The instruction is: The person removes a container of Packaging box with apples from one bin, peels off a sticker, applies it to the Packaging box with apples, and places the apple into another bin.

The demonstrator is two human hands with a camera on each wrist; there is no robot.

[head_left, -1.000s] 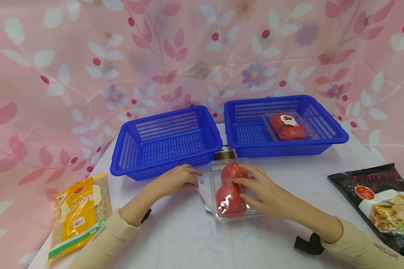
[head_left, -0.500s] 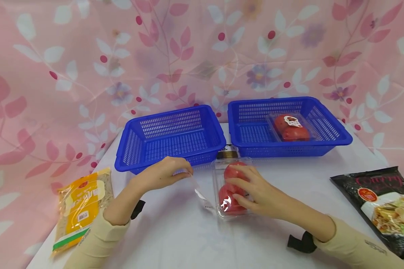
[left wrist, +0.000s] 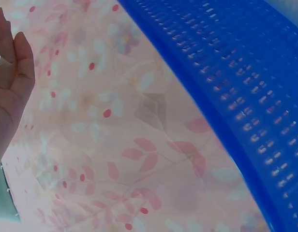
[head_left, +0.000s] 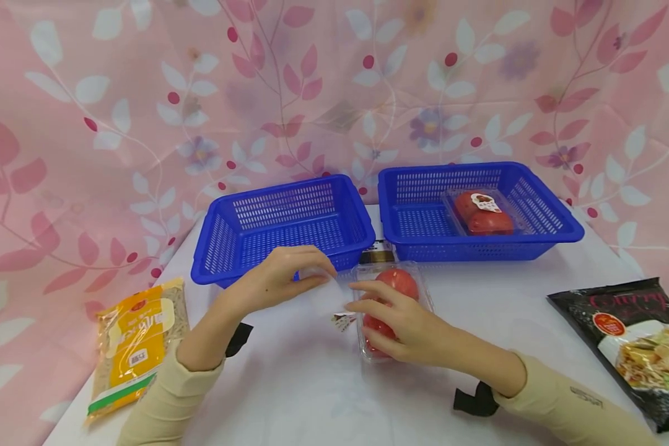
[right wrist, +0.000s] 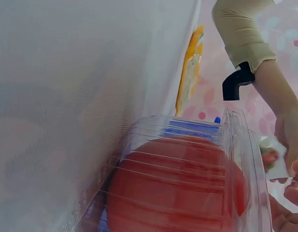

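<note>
My left hand point(head_left: 281, 279) pinches a thin, whitish label sheet point(head_left: 324, 296) between thumb and fingers, in front of the left basket. A small red and green print shows on the sheet in the right wrist view point(right wrist: 270, 157). My right hand point(head_left: 407, 319) is over a clear plastic clamshell box point(head_left: 427, 298) of red tomatoes point(head_left: 399, 282). Its fingers are loosely bent and spread, with fingertips right at the sheet's right edge and the thumb apart below. In the left wrist view only part of the left hand point(left wrist: 13, 72) appears.
Behind the hands stand two blue baskets, the left one point(head_left: 212, 272) and the right one point(head_left: 479, 251), which holds a labelled tomato box point(head_left: 484, 214). A yellow grain bag point(head_left: 136, 347) lies left, a black curry noodle bag point(head_left: 627, 347) right. A dark-and-gold package point(head_left: 378, 253) sits between the baskets.
My left hand has lifted the sheet up from beside the clamshell box. My right hand has shifted left from the tomatoes toward the sheet's edge.
</note>
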